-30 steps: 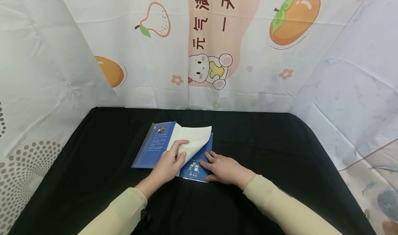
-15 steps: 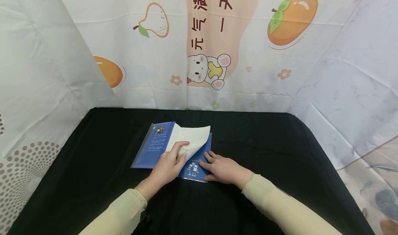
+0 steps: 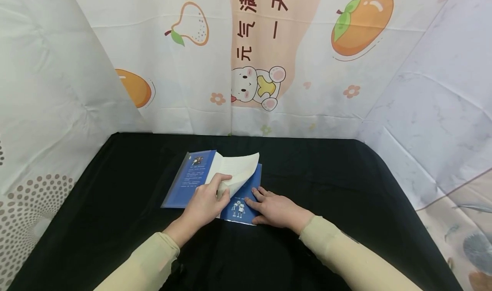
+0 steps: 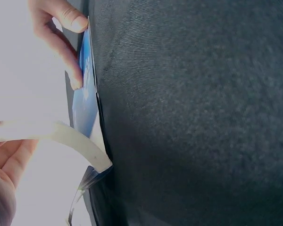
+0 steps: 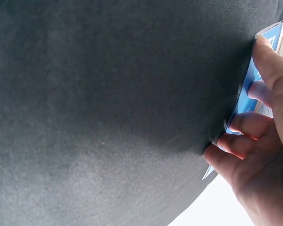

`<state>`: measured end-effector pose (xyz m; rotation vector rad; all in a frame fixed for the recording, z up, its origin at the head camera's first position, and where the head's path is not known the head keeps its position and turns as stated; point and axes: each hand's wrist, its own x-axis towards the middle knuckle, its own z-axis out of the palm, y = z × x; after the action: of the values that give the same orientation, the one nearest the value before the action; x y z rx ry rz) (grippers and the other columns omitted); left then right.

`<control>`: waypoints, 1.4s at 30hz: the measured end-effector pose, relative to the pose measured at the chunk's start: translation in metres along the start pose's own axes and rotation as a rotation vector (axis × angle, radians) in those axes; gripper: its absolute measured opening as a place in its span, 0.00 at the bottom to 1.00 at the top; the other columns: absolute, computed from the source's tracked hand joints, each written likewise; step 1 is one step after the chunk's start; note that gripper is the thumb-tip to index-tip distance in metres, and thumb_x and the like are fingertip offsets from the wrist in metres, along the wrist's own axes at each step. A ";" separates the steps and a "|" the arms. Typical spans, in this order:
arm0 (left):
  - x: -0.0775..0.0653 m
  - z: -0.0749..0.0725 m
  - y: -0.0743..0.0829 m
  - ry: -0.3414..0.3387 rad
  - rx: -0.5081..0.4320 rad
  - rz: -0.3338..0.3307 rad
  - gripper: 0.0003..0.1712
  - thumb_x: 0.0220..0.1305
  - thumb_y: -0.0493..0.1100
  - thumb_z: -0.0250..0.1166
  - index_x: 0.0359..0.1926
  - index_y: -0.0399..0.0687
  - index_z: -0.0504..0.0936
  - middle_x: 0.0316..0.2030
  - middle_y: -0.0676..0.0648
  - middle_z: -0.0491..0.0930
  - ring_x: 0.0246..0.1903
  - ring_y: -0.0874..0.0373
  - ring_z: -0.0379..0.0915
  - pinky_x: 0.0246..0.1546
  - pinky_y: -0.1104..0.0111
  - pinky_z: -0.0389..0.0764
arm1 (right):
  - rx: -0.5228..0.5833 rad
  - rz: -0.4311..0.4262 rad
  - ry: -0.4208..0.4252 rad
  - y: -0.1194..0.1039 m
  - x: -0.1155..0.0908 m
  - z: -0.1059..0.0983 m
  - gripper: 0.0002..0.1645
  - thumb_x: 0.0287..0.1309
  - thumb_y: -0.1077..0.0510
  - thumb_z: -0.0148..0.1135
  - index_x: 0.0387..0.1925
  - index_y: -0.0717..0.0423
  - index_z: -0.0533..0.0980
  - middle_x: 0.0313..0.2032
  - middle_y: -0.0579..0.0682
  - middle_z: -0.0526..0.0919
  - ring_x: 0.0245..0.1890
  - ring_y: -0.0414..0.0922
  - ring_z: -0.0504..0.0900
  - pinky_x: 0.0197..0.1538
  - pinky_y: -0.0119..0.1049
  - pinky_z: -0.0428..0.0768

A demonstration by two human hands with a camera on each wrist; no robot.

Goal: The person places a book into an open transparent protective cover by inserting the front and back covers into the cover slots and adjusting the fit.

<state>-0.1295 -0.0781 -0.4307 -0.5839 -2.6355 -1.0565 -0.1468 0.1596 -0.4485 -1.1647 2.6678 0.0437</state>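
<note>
A blue-covered book [image 3: 191, 180] lies spread open on the black cloth, one cover flat at the left with white print and a small picture. My left hand [image 3: 203, 203] grips the thick block of pages [image 3: 243, 168] from the near side, thumb on the right face; in the left wrist view the pages [image 4: 80, 143] bow up away from the right cover. My right hand [image 3: 279, 209] rests on that blue right cover [image 3: 246, 217], fingers spread beside a white drawing of two figures. The right wrist view has the thumb and fingers of the right hand [image 5: 266, 136] along the cover's edge.
Black cloth [image 3: 315, 175] covers the table around the book. Behind it hangs a white curtain [image 3: 165, 81] printed with fruit, flowers and a cartoon animal. Pale cloth sheets [image 3: 430, 103] close off the sides.
The far corner of the page block has lifted slightly, and my left hand has shifted a little with it. My right hand stays in place on the cover.
</note>
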 end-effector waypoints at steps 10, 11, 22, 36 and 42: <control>-0.001 -0.007 0.000 -0.008 0.009 -0.028 0.21 0.63 0.38 0.62 0.56 0.53 0.71 0.30 0.45 0.83 0.19 0.64 0.72 0.13 0.71 0.72 | 0.016 0.002 -0.005 0.000 0.000 -0.002 0.38 0.64 0.35 0.54 0.69 0.48 0.63 0.69 0.63 0.61 0.67 0.59 0.59 0.60 0.52 0.73; -0.001 -0.008 0.000 -0.005 0.011 -0.024 0.21 0.63 0.38 0.62 0.56 0.52 0.71 0.30 0.45 0.83 0.19 0.64 0.72 0.13 0.71 0.72 | 0.017 0.002 -0.004 0.000 0.000 -0.002 0.38 0.64 0.35 0.54 0.69 0.48 0.63 0.69 0.63 0.61 0.67 0.59 0.59 0.60 0.52 0.73; -0.003 -0.015 -0.004 0.031 0.016 -0.011 0.18 0.65 0.39 0.59 0.55 0.50 0.70 0.30 0.45 0.83 0.19 0.63 0.72 0.12 0.71 0.71 | 0.033 0.013 -0.019 -0.001 -0.001 -0.003 0.38 0.64 0.35 0.54 0.70 0.48 0.63 0.69 0.62 0.60 0.68 0.59 0.58 0.61 0.52 0.72; -0.007 -0.022 -0.014 0.083 0.083 0.026 0.17 0.64 0.39 0.58 0.54 0.48 0.70 0.22 0.51 0.80 0.12 0.68 0.63 0.09 0.72 0.66 | 0.043 0.007 -0.017 -0.001 -0.001 -0.003 0.38 0.65 0.36 0.54 0.70 0.47 0.62 0.69 0.62 0.60 0.68 0.59 0.58 0.61 0.52 0.71; -0.008 -0.025 -0.020 0.117 0.094 0.050 0.17 0.64 0.39 0.58 0.53 0.46 0.70 0.19 0.54 0.74 0.12 0.67 0.61 0.09 0.72 0.65 | 0.043 0.018 -0.028 0.000 -0.001 -0.002 0.38 0.65 0.35 0.53 0.71 0.46 0.61 0.70 0.61 0.58 0.69 0.58 0.56 0.63 0.52 0.70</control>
<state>-0.1295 -0.1114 -0.4281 -0.5472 -2.5402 -0.9175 -0.1464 0.1597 -0.4468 -1.1187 2.6410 0.0053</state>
